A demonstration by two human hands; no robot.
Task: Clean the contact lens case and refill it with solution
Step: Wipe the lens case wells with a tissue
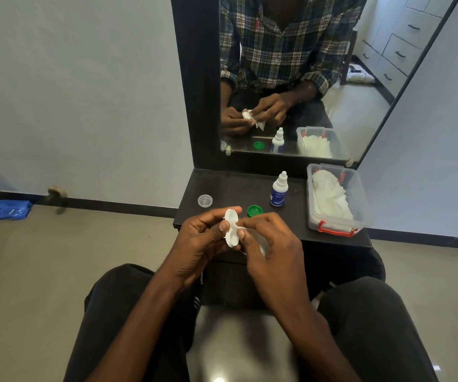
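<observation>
Both hands (239,235) pinch the small white plastic lens case (231,228) (light, stiff, likely slippery), best held by its edges.

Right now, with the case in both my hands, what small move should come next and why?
Probably finish wiping the second well. The left hand holds the white lens case uncapped, the right hand presses tissue against it, both caps lie on the shelf, and the solution bottle stands capped.
</observation>
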